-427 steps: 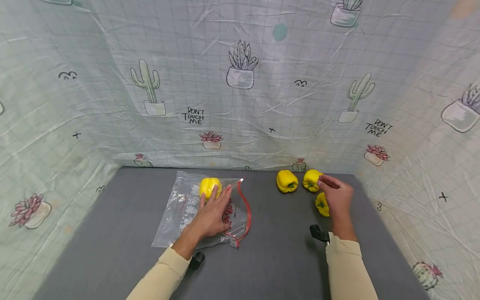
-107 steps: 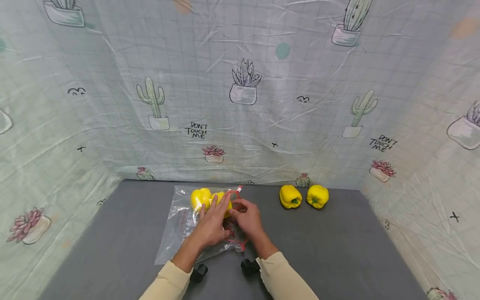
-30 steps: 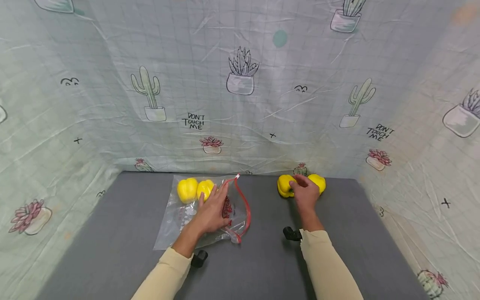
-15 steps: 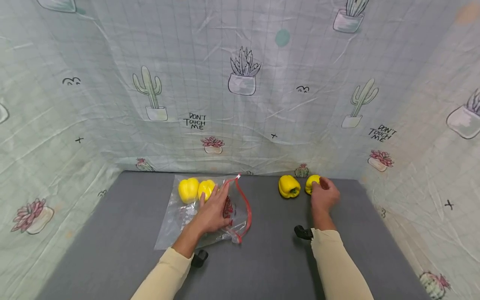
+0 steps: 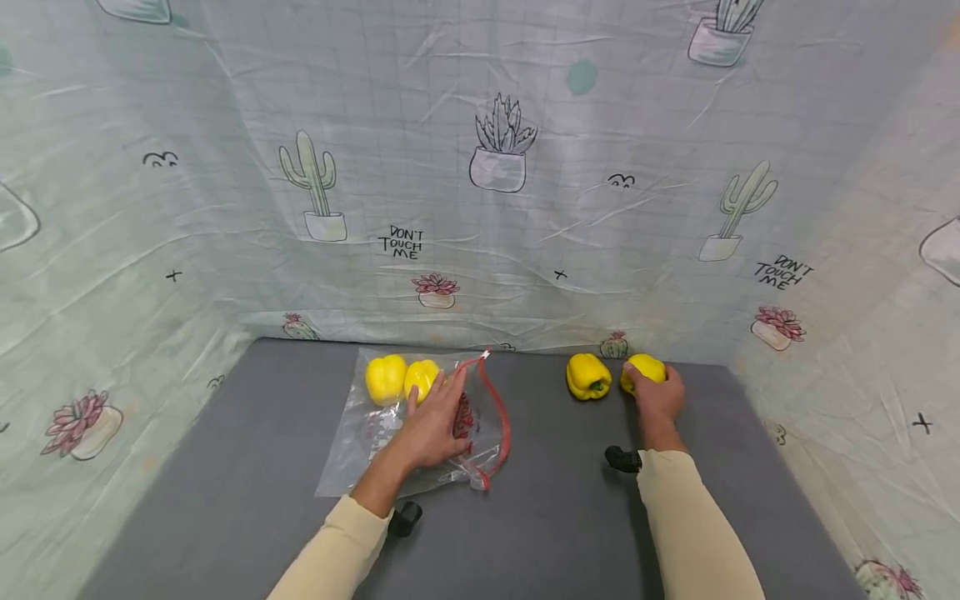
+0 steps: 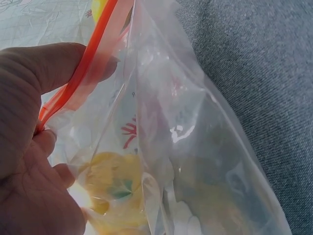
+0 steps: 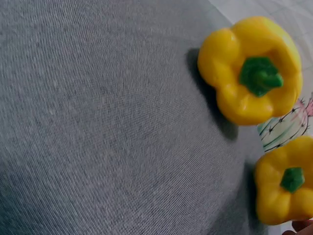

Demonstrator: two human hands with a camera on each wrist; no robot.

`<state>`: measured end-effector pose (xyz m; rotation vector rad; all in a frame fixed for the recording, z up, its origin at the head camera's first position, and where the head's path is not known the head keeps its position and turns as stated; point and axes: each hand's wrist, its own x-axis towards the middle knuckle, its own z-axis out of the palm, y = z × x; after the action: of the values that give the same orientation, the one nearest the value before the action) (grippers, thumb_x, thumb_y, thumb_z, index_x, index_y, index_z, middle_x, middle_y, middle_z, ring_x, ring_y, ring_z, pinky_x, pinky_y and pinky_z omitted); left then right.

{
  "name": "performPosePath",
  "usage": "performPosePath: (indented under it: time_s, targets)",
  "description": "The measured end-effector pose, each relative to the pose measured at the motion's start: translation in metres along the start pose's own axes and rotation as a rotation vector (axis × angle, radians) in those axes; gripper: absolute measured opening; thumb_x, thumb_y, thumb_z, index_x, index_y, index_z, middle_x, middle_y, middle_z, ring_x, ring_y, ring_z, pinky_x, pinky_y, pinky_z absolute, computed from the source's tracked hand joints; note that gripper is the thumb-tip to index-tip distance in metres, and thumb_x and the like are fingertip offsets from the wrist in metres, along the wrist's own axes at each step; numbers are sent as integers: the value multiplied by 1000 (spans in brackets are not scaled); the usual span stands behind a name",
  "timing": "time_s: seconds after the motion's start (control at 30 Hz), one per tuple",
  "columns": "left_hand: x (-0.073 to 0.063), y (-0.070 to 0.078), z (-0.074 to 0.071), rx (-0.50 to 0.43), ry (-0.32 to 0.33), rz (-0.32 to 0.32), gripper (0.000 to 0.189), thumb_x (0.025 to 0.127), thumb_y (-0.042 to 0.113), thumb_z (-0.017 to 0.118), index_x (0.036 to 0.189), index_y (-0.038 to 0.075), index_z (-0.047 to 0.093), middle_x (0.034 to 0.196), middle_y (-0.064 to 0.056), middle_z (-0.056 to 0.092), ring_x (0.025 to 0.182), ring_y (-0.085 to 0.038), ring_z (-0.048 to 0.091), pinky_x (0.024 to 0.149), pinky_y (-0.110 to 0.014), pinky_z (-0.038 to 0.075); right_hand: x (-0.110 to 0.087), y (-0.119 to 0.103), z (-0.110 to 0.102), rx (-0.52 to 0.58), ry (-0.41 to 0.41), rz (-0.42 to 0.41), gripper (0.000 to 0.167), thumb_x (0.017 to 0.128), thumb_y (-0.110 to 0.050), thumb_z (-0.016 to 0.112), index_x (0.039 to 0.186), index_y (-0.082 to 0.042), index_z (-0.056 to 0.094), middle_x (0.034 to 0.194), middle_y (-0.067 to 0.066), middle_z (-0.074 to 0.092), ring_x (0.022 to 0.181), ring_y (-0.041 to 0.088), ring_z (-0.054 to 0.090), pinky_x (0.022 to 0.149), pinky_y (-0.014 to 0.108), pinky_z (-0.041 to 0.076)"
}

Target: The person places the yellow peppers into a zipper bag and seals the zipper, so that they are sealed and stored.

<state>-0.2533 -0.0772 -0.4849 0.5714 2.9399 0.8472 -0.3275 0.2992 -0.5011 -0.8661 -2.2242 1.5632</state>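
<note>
Right hand [image 5: 662,400] is clamped round one glossy, lobed yellow bell pepper [image 5: 647,364] at the far right of the grey table [image 5: 555,517]; a second yellow pepper [image 5: 588,377] lies just beside it. Left hand [image 5: 431,427], fingers apart, rests on a clear plastic bag [image 5: 347,462] containing two yellow peppers [image 5: 386,379]. Its red lettering [image 5: 465,417] is illegible; the cactus-patterned backdrop [image 5: 525,225] twice reads "DON'T TOUCH ME".

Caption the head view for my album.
Left hand on clear bag holding two yellow peppers; right hand gripping another pepper.
</note>
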Motion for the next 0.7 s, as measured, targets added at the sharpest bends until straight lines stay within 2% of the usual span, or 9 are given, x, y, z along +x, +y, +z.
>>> performPosePath:
  time_s: [0.17,0.3,0.53,0.7]
  targets:
    - [1,0,2,17,-10,-15,117,80,23,88,169,11,13,176,-7,22,164,-37,16,125,-75,5,7,7,-3,-81,-41,25,92,94,-41,74,162,0,27,159,28,41,141,45,44,119,58,39]
    - [2,2,2,9,-18,0,116,80,22,87,168,10,13,176,-8,21,164,-38,16,124,-75,5,10,10,-6,-93,-37,51,93,94,-42,73,162,1,25,158,28,41,140,45,44,118,58,39]
    - [2,2,1,25,-14,-6,117,80,23,87,168,10,13,176,-9,21,163,-38,16,124,-75,5,10,9,-11,-142,-4,26,88,92,-45,75,155,4,39,151,29,49,134,44,48,116,58,41]
    - [4,1,-1,28,-20,-14,116,81,22,86,169,11,11,176,-8,20,164,-38,15,125,-74,5,9,10,-12,-100,9,-1,83,92,-44,75,154,2,44,150,27,53,133,43,50,114,58,44]
